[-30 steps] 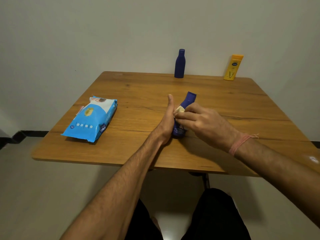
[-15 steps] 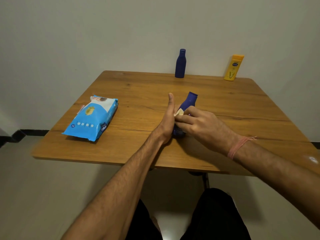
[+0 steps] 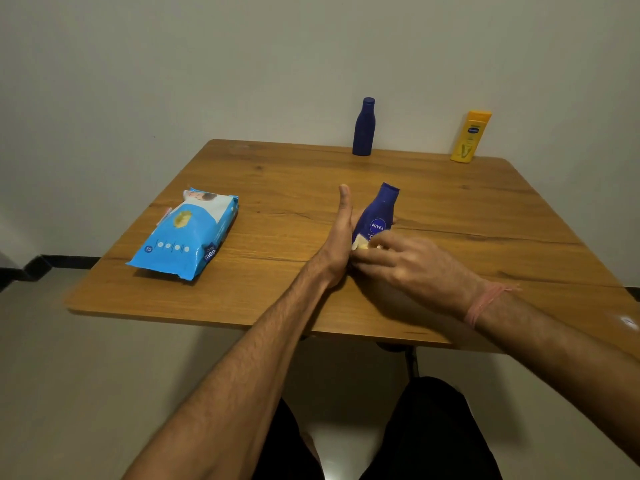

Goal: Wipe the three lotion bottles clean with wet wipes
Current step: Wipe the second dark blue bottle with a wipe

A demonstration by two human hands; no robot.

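Note:
A blue Nivea lotion bottle leans tilted near the middle of the wooden table, cap pointing away from me. My left hand grips its lower part from the left, thumb straight up. My right hand presses a small white wet wipe against the bottle's lower body. The bottle's base is hidden behind my hands. A second dark blue bottle and a yellow lotion bottle stand upright at the far edge by the wall.
A blue pack of wet wipes lies on the table's left side. The wall rises right behind the far edge. My legs show below the table's near edge.
My right hand has slid with the wipe down the bottle toward its base, uncovering the label and the upper body. The left hand stays in place.

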